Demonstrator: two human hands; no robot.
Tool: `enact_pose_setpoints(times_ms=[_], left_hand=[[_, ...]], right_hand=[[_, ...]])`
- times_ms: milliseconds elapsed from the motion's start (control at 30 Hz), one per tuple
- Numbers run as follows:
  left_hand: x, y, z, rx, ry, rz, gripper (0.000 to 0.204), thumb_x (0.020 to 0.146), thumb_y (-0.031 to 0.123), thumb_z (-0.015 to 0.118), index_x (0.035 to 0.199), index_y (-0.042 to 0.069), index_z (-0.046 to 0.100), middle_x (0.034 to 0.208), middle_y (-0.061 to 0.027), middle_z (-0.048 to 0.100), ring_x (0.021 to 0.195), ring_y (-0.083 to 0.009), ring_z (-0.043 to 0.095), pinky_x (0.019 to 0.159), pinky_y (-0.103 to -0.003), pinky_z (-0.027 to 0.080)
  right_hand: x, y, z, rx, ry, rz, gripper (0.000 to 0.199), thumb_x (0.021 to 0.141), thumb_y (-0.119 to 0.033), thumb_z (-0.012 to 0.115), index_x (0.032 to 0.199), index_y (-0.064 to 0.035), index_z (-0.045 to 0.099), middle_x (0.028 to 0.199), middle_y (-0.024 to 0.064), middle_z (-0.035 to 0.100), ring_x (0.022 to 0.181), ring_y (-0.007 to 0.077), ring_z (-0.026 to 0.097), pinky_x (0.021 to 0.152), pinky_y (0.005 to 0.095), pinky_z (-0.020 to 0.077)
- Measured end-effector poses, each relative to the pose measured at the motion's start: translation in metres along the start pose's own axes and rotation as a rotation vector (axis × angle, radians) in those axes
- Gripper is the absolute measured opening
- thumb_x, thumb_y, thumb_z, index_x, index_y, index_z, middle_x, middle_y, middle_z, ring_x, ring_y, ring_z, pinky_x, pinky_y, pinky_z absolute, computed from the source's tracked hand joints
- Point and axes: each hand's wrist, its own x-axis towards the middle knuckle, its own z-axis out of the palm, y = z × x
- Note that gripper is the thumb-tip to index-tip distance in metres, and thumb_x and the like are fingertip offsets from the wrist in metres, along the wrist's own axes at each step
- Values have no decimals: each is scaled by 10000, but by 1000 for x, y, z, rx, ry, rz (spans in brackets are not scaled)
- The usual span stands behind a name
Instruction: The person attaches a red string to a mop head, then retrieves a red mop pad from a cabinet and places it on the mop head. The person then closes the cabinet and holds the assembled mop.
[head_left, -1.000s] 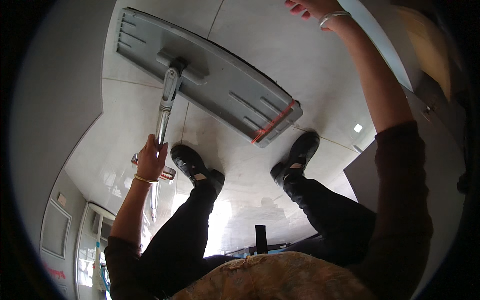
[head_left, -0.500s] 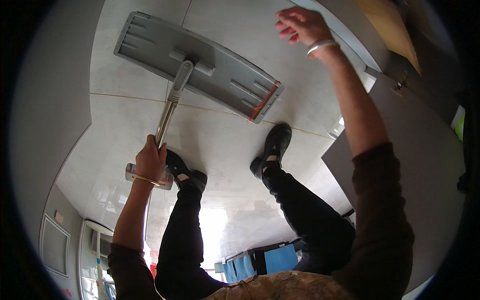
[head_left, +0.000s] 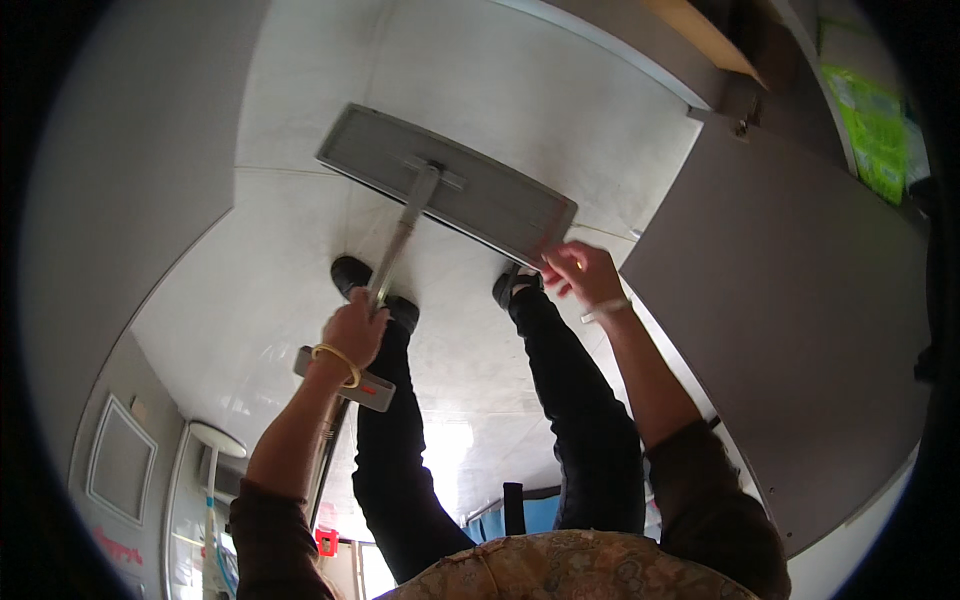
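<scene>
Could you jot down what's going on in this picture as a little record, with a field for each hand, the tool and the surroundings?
Left hand: left hand gripped around the metal mop handle, a yellow band on the wrist.
Right hand: right hand at the near right end of the flat grey rectangular mop head, fingers spread; actual contact cannot be told.
Tool: mop head lies flat on the pale tiled floor.
Feet: black shoes just behind the mop head.
Surroundings: grey cabinet panel at the right.

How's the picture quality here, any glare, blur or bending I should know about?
Head view: fisheye bends the wall edges, black rim all round; window glare washes the floor between the legs; right hand slightly motion-blurred at the flat mop head; left hand sharper on the handle.
</scene>
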Motion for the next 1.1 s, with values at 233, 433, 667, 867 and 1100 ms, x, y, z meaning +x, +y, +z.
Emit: enact_pose_setpoints(times_ms=[233,433,667,867,1100], left_hand=[[-62,27,4,-69,-108,39,474,888,344,539,1071,-69,397,897,-323,619,880,-457,615,780,-499,496],[-79,83,-8,-93,-114,-73,497,885,354,546,1064,-96,437,896,-308,625,897,-422,629,800,-460,504],[-105,102,-48,-89,-119,-211,496,897,349,541,1224,9,389,1164,-243,586,1095,-382,578,923,-454,462],[-211,146,-109,306,252,191,722,892,471,502,1422,32,282,1368,-183,425,1207,-345,471,1015,-442,375],[-355,194,-144,-507,334,585,314,882,294,572,1075,47,592,948,-147,650,878,-303,631,783,-390,500]], right_hand=[[-128,5,69,102,-434,231,417,920,-299,584,1235,-35,512,1046,100,651,910,183,648,663,318,565],[-244,-13,202,405,-757,379,524,873,-209,653,1286,-43,376,1123,103,609,1032,216,611,792,406,562],[-315,-35,254,588,-511,559,342,885,-227,630,1167,-74,511,980,38,631,863,162,634,656,346,572],[-305,-47,284,840,-451,405,270,883,-186,628,1110,-66,544,988,69,635,887,194,633,747,356,538],[-312,-133,311,537,-224,253,259,862,-157,643,950,44,506,791,162,615,641,291,647,588,404,579]])
